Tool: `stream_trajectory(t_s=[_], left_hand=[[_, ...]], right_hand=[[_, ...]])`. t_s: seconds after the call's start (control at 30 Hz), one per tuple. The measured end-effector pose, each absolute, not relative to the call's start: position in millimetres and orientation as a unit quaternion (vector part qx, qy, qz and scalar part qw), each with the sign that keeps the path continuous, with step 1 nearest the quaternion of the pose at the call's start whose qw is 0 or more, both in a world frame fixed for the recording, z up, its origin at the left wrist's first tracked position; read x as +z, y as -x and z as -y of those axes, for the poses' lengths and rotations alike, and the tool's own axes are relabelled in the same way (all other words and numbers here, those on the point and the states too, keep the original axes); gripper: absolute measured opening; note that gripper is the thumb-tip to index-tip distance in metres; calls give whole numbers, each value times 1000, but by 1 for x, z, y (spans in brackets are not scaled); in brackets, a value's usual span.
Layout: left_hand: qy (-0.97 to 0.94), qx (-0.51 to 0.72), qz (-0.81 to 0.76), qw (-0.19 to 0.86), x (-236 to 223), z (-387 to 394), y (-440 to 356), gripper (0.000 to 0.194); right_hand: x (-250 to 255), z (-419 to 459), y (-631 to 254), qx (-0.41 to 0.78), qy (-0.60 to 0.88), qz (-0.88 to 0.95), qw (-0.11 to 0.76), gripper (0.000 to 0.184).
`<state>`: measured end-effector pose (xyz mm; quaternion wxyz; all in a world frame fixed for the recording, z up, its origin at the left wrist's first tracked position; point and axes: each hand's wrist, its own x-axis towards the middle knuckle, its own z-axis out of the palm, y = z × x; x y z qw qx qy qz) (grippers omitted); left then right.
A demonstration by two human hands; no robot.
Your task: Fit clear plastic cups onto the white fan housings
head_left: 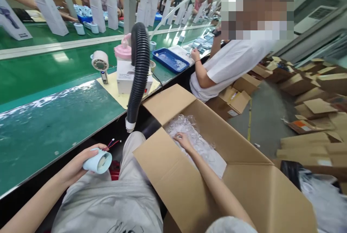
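My left hand (88, 159) is wrapped round a light blue cylindrical housing (94, 164), held above my lap with its open round end towards me. Thin red, black and white wires (111, 144) stick out at its far side. My right hand (183, 141) reaches into a big open cardboard box (249, 150) at my right. Its fingers are curled together over a heap of clear plastic pieces (195, 137); whatever lies between the fingertips is too small and see-through to make out.
A black flexible hose (139, 67) hangs at the bench edge by a white box-shaped device (126, 77). On the green bench (54, 128) stand a small handheld fan (100, 63), a pink-lidded container (124, 50) and a blue tray (170, 60). A co-worker in a white shirt (230, 59) sits beyond the box.
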<state>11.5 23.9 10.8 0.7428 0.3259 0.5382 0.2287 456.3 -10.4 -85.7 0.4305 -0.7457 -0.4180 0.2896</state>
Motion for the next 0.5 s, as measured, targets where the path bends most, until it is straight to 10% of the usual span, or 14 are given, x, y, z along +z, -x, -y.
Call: stream_trajectory(t_s=[0.5], left_hand=[[-602, 147, -397, 677, 10, -14, -30, 24]], right_hand=[[-5, 70, -249, 37, 524, 826, 204, 40]])
